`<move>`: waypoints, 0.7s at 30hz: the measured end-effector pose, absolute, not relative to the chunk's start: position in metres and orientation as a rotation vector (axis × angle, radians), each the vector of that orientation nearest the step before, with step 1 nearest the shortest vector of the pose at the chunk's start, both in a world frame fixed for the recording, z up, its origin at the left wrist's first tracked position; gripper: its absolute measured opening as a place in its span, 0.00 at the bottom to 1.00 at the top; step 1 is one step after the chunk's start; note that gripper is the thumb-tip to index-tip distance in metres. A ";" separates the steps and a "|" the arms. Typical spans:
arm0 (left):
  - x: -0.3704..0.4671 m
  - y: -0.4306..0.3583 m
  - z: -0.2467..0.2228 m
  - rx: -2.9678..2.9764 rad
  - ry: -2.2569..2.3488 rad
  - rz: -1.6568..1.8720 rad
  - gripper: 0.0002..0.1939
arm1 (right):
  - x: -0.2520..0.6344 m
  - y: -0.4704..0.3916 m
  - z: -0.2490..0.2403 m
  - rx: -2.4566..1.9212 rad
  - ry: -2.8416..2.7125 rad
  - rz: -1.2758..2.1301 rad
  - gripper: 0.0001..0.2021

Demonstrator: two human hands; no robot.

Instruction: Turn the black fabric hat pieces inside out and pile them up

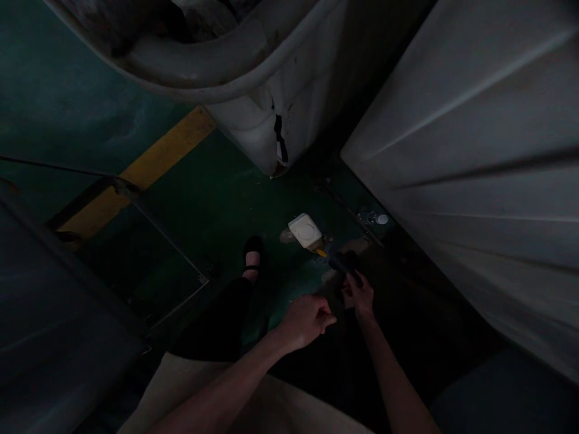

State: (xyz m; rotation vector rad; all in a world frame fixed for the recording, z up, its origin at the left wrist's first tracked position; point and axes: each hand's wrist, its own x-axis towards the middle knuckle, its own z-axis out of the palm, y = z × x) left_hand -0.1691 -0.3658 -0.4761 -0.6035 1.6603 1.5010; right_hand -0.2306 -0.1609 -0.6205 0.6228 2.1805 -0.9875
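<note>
Here on the green floor [203, 199] lies a white, squarish object [305, 229] with a faint circle and a yellow piece [321, 252] at its corner; the left hand [306, 320] has its grip pressed together, and further right the right hand [360, 296] clasps a dark, elongated thing [342, 263].

Looks forward and steeply down from head height at the floor [212, 199], near enough to frame left hand [307, 320] at six o'clock, right hand [360, 296] at five, bin [235, 78] at eleven.
</note>
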 end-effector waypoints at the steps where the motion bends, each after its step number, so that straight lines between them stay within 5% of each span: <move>1: -0.169 -0.366 -0.475 -0.615 1.643 1.512 0.10 | -0.229 -0.157 -0.614 0.766 2.106 -1.125 0.35; 9: -0.167 -0.362 -0.483 -0.977 1.331 1.723 0.09 | -0.203 -0.192 -0.533 1.158 1.555 -1.502 0.26; 12: -0.166 -0.360 -0.484 -1.182 1.090 1.876 0.19 | -0.180 -0.224 -0.502 1.080 1.462 -1.574 0.24; 16: -0.165 -0.361 -0.481 -1.364 0.777 1.985 0.27 | -0.152 -0.258 -0.476 0.965 1.554 -1.512 0.27; 21: -0.165 -0.368 -0.487 -1.706 0.827 2.016 0.24 | -0.159 -0.253 -0.484 0.625 1.497 -1.300 0.31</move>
